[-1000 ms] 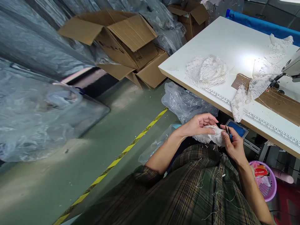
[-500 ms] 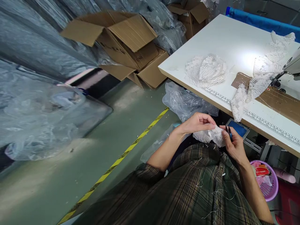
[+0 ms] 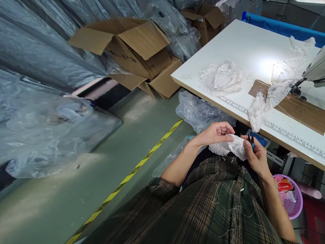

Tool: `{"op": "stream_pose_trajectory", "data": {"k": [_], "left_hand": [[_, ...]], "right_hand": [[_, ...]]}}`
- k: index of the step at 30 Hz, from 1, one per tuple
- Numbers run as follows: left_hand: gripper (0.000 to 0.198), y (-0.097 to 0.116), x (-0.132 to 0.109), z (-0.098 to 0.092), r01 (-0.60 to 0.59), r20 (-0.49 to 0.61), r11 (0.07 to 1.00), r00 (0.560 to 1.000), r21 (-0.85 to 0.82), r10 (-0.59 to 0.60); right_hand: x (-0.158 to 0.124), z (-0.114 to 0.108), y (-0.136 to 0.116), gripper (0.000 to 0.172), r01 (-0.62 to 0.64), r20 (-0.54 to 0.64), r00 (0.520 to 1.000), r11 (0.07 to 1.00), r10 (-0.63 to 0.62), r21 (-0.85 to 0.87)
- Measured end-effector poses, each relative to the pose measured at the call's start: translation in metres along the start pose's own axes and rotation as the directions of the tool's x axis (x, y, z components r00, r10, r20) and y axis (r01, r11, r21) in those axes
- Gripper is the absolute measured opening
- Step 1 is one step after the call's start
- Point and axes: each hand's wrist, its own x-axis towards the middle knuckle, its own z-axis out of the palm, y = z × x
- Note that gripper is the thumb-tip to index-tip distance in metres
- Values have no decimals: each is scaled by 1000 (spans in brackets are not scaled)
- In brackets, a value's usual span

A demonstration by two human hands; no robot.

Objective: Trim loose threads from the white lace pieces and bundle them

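A piece of white lace (image 3: 237, 146) is stretched between my two hands, just above my lap. My left hand (image 3: 214, 133) pinches its upper left part between thumb and fingers. At the right, my right hand (image 3: 256, 154) grips the lace's other end with the thumb. Small thread snips (image 3: 252, 141) with dark blades and a blue handle are tucked in that same hand, blades pointing up. On the table, a heaped bundle of white lace (image 3: 222, 78) lies at the left. Another lace strip (image 3: 278, 93) runs under the sewing machine (image 3: 316, 69) and hangs over the front edge.
The white sewing table (image 3: 243, 44) has a printed ruler along its front edge. Brown cardboard (image 3: 301, 113) lies by the machine. An open carton (image 3: 144, 54) and plastic sheeting (image 3: 45, 128) are to the left. A purple basket (image 3: 297, 208) stands low at the right.
My right hand has shifted slightly right, away from the left hand, so more of the lace is spread out between them. The left hand stays almost in place.
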Motion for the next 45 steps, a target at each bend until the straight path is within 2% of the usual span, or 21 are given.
{"op": "stream_pose_trajectory", "data": {"k": [12,20,30,39,45], "left_hand": [[40,-3,1,-2,-10,12,999,1000,32,10],[42,-2,2,-1,22,-33,1000,999,3,-22],[46,2,5,1,101,28,994,994,33,-102],[38,-1,5,0,-14,-2,997,1000,79,14],[38,-2,4,0,-42,-9,996,999,81,43]], "right_hand": [[1,0,3,39,59,-48,997,998,-60,-27],[1,2,0,34,36,-56,998,999,-36,3],[3,2,1,40,6,-57,998,1000,-5,26],[2,1,-4,31,119,-45,991,988,-124,-102],[2,1,-7,22,115,-72,990,988,-123,-102]]}}
